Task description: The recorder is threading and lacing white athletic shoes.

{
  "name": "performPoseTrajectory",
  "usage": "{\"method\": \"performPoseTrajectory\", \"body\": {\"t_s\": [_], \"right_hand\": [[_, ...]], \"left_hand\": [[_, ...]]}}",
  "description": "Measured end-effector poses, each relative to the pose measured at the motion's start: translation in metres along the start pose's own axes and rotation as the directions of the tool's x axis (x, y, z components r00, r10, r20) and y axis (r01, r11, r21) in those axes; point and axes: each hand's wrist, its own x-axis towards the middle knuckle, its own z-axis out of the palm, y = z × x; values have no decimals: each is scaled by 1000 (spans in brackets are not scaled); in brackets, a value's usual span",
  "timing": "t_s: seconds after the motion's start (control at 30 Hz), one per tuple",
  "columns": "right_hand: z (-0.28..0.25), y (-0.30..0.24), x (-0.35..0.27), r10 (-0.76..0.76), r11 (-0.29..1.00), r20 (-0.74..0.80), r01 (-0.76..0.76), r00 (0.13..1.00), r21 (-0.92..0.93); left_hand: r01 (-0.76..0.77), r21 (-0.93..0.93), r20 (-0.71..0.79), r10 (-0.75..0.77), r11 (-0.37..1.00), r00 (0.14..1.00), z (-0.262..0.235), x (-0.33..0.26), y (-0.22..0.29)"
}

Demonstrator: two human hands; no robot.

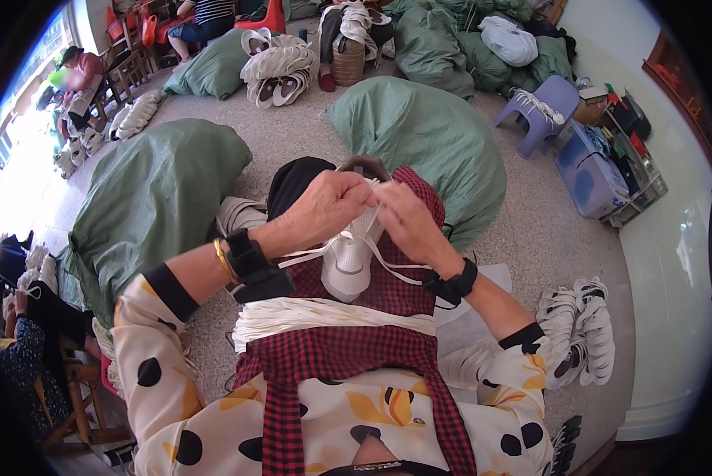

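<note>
A white shoe (pixel 346 268) rests on my lap, toe toward me, over a red and black checked apron (pixel 300 285). Both hands work at its lacing. My left hand (pixel 333 200) is closed in a pinch on a white shoelace near the shoe's opening. Close beside it, my right hand (pixel 407 220) also pinches the shoelace, fingers curled. Loose lace ends (pixel 391 268) hang out to both sides of the shoe. Across my waist lies a thick bundle of white shoelaces (pixel 336 319). My fingers partly hide the upper part of the shoe.
Big green sacks (pixel 157 194) stand at my left and ahead (pixel 435 151). Nested white shoes (pixel 582 333) lie on the floor at right. A purple stool (pixel 540 115) with laces and a plastic bin (pixel 594 170) stand far right. Other people (pixel 23 357) sit at left and far back.
</note>
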Motion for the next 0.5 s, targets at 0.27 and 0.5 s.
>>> {"method": "performPoseTrajectory", "body": {"t_s": [0.27,0.5], "right_hand": [[1,13,-11,-40,999,148,38,988,12],[-6,15,-17,53,935,102,-85,993,344]], "left_hand": [[-604,49,-320,585,795,745,-134,42,186],[-593,266,-700,575,760,424,-221,102,194]]}}
